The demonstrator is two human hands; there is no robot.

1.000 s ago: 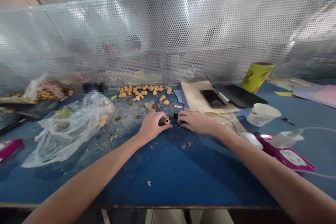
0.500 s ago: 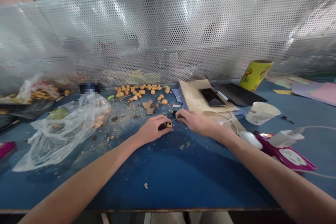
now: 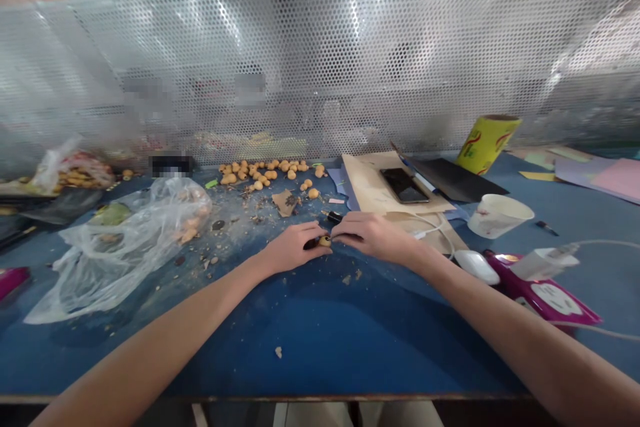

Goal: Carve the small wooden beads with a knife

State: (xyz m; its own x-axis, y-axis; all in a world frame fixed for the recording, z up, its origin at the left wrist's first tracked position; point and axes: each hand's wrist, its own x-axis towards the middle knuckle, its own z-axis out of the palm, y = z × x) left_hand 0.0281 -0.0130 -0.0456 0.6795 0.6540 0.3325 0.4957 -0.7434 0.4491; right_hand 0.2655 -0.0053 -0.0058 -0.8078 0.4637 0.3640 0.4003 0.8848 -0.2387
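My left hand (image 3: 291, 247) rests on the blue table (image 3: 320, 327), its fingers pinched round a small yellow-brown nut (image 3: 325, 240) with a dark bit beside it. My right hand (image 3: 369, 235) is closed too, fingertips meeting the nut from the right and gripping a thin tool I cannot make out clearly. A small black piece (image 3: 334, 217) lies just behind the hands. A heap of similar yellow nuts (image 3: 265, 173) lies further back, with crumbs and shell bits scattered around.
A clear plastic bag (image 3: 120, 240) lies left. A phone (image 3: 404, 185) sits on brown paper, with a white cup (image 3: 497, 215), yellow cup (image 3: 487, 143), white mouse (image 3: 475, 263) and magenta packet (image 3: 545, 293) to the right. A perforated metal screen (image 3: 320, 60) closes the back.
My right hand has moved left and closed in on the nut held by my left hand; a dark bit now shows beside the nut. The hands have shifted slightly toward me.
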